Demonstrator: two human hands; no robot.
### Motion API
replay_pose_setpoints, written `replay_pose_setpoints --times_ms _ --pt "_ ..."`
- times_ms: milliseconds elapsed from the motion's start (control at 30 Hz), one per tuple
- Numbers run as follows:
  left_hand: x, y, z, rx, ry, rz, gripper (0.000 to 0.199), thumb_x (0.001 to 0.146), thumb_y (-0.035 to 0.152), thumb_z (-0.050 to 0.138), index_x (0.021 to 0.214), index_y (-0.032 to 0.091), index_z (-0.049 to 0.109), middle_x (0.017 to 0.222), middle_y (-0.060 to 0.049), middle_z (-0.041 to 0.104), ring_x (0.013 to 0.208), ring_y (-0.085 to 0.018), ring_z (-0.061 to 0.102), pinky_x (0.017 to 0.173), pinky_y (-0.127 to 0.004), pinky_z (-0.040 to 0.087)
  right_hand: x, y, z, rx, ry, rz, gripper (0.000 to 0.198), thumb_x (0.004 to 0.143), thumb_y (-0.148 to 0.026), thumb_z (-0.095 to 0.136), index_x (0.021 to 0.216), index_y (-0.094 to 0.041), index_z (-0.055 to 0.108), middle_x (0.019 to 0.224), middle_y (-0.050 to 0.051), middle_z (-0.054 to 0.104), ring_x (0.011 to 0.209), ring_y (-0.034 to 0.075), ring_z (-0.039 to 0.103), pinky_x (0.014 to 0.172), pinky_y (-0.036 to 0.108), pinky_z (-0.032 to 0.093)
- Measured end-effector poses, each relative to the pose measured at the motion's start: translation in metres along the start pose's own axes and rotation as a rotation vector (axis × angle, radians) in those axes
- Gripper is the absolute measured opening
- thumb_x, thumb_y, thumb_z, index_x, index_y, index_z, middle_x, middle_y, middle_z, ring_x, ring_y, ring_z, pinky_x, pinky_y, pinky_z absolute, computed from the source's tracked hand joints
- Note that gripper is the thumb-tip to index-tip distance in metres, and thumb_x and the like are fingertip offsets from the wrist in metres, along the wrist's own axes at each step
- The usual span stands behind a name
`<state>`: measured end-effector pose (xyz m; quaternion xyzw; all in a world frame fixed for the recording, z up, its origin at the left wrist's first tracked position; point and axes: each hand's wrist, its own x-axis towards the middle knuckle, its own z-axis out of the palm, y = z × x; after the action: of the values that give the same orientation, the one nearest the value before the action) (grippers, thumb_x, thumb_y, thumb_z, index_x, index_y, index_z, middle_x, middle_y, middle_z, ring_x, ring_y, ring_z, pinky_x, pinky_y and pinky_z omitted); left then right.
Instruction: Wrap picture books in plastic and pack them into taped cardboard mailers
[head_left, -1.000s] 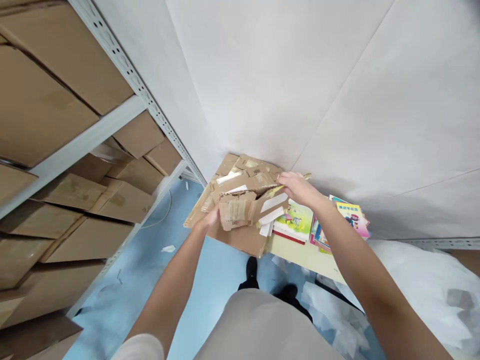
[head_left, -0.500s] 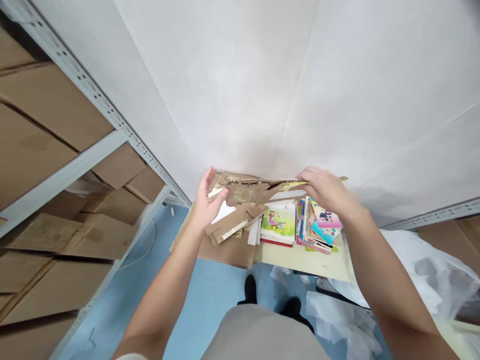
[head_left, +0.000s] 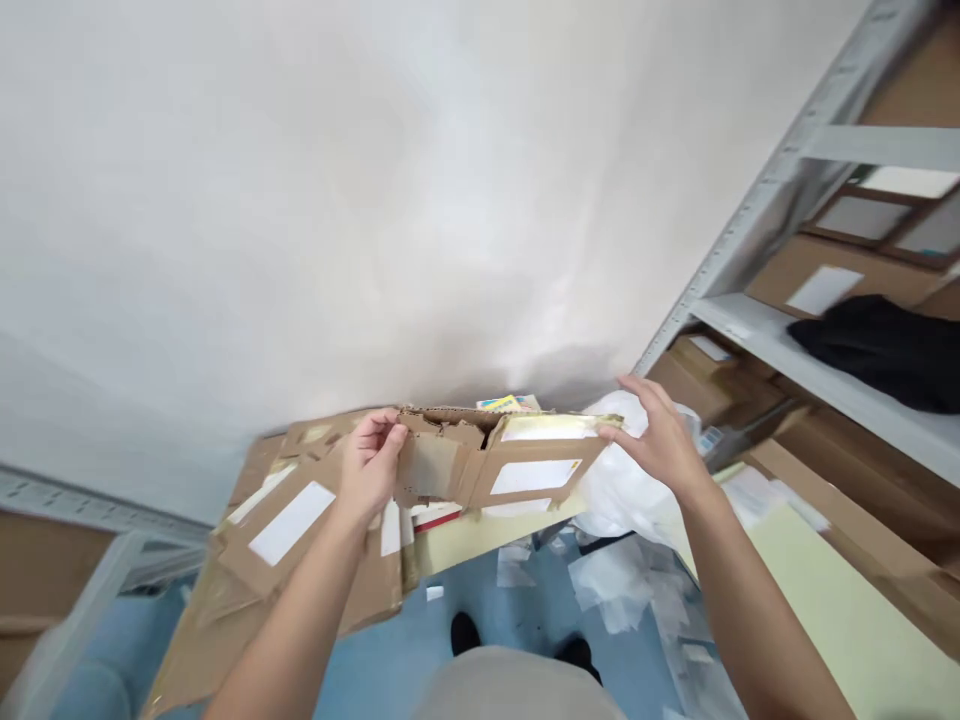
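A torn, flattened piece of cardboard (head_left: 457, 470) with white labels and strips of tape is held up in front of me. My left hand (head_left: 371, 465) pinches its upper left corner between thumb and fingers. At the other end my right hand (head_left: 660, 430) has its fingers apart, the thumb at or just beside the edge. Behind the cardboard, colourful books (head_left: 510, 403) show only in part. More flattened cardboard (head_left: 300, 520), some with white labels, lies under and beside my left forearm.
A pale yellow tabletop (head_left: 487, 538) runs below the cardboard, with white plastic (head_left: 622, 490) at its right. Paper scraps (head_left: 615, 585) litter the blue floor. Metal shelving (head_left: 795, 350) with boxes and a black cloth (head_left: 885, 350) stands right. A white wall (head_left: 450, 200) rises ahead.
My view has swung to the right. My left hand, spread before, now grips the cardboard's left end. My right hand has loosened its hold and spread its fingers. The cardboard's labelled face shows more.
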<state>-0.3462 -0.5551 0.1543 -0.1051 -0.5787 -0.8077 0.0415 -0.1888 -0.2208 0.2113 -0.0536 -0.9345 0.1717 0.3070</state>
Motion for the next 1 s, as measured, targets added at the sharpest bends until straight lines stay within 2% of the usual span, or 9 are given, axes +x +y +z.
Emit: replay_pose_setpoints --times_ms 67,133,233,400,500,600,700,800,1000 --pt "-0.006 -0.009 0.034 -0.054 -0.096 -0.057 0.026 0.064 0.032 0.076 0.081 0.021 0.059 0.073 0.001 0.06 0.06 -0.01 0.053 0.056 -0.019 0.043 -0.03 0.036 -0.018 0.162 -0.032 0.136 0.068 0.075 -0.048 0.065 0.134 -0.024 0.04 0.13 0.013 0.052 0.117 0.028 0.052 0.093 0.045 0.044" --pt "-0.015 -0.019 0.073 -0.086 -0.186 -0.089 0.028 0.062 0.033 0.078 0.08 0.022 0.059 0.071 0.002 0.06 0.058 -0.009 0.052 0.054 -0.018 0.043 -0.063 0.065 -0.034 0.349 -0.043 0.257 0.059 0.079 -0.045 0.061 0.131 -0.024 0.043 0.125 0.012 0.056 0.11 0.026 0.057 0.089 0.042 0.048" --pt "-0.035 -0.04 0.138 -0.075 -0.304 -0.107 0.025 0.066 0.035 0.075 0.079 0.021 0.059 0.073 0.001 0.06 0.062 -0.01 0.054 0.057 -0.018 0.044 -0.113 0.1 -0.061 0.498 0.047 0.449 0.041 0.081 -0.042 0.057 0.117 -0.024 0.053 0.11 0.009 0.063 0.094 0.023 0.061 0.076 0.036 0.051" --pt "-0.084 -0.081 0.248 0.072 -0.45 -0.148 0.028 0.069 0.029 0.073 0.091 0.02 0.059 0.076 0.001 0.059 0.07 -0.011 0.056 0.065 -0.02 0.045 -0.196 0.152 -0.112 0.439 0.219 0.713 0.032 0.078 -0.041 0.06 0.102 -0.021 0.06 0.087 0.006 0.066 0.07 0.019 0.059 0.059 0.03 0.048" --pt "-0.121 -0.101 0.307 0.094 -0.615 -0.277 0.035 0.069 0.026 0.074 0.1 0.021 0.06 0.076 0.001 0.059 0.069 -0.012 0.057 0.066 -0.021 0.045 -0.242 0.175 -0.141 0.309 0.335 0.804 0.028 0.077 -0.04 0.06 0.097 -0.02 0.061 0.084 0.005 0.066 0.068 0.019 0.058 0.06 0.03 0.048" --pt "-0.156 -0.116 0.359 0.18 -0.787 -0.336 0.026 0.066 0.023 0.075 0.089 0.019 0.063 0.072 0.001 0.06 0.063 -0.012 0.055 0.061 -0.02 0.044 -0.28 0.191 -0.164 0.16 0.478 0.907 0.025 0.079 -0.04 0.056 0.094 -0.02 0.062 0.086 0.006 0.067 0.072 0.02 0.06 0.064 0.032 0.049" --pt "-0.183 -0.127 0.404 0.233 -0.881 -0.283 0.02 0.064 0.02 0.075 0.079 0.018 0.063 0.071 0.001 0.061 0.063 -0.012 0.054 0.059 -0.02 0.042 -0.312 0.201 -0.18 0.036 0.598 0.994 0.025 0.082 -0.039 0.051 0.094 -0.02 0.061 0.089 0.008 0.068 0.075 0.021 0.062 0.068 0.034 0.051" --pt "-0.204 -0.138 0.44 0.251 -0.981 -0.21 0.018 0.066 0.022 0.073 0.08 0.019 0.063 0.077 -0.001 0.062 0.071 -0.013 0.057 0.063 -0.021 0.043 -0.343 0.208 -0.188 -0.068 0.693 1.036 0.022 0.082 -0.034 0.049 0.094 -0.019 0.06 0.091 0.008 0.068 0.081 0.021 0.063 0.072 0.035 0.052" --pt "-0.233 -0.173 0.488 0.36 -1.192 -0.14 0.021 0.076 0.032 0.061 0.093 0.02 0.056 0.093 -0.003 0.062 0.088 -0.016 0.06 0.074 -0.026 0.045 -0.394 0.211 -0.186 -0.113 0.784 1.036 0.015 0.078 -0.024 0.051 0.09 -0.02 0.059 0.085 0.006 0.068 0.077 0.02 0.063 0.068 0.035 0.052"
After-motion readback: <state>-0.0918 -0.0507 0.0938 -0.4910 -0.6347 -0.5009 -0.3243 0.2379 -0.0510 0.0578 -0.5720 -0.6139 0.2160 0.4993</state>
